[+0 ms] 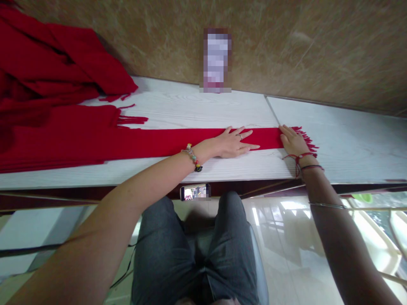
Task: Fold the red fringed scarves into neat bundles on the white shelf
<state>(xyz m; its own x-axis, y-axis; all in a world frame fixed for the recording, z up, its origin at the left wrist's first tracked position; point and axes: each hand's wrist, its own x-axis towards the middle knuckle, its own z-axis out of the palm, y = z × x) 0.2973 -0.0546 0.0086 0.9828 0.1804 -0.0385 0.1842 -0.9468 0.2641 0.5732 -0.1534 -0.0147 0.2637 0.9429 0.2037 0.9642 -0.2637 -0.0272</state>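
Observation:
A long red fringed scarf (152, 142) lies in a narrow strip along the white table, its fringe pointing right. My left hand (233, 143) rests flat on the strip with fingers spread, a ring on one of them. At the fringed end, my right hand (294, 142) lies on the cloth with its fingers extended; part of the fringe is hidden beneath it. More red scarves (63, 63) are heaped at the far left, and a fringed end among them hangs close to the strip's upper edge.
The white table (190, 106) meets a brown marbled wall (159, 38). A blurred-out item (217, 61) stands against that wall. Below the table's front edge sits a phone (194, 192) with a lit screen, above my knees. Dark cables (32, 250) run at the lower left.

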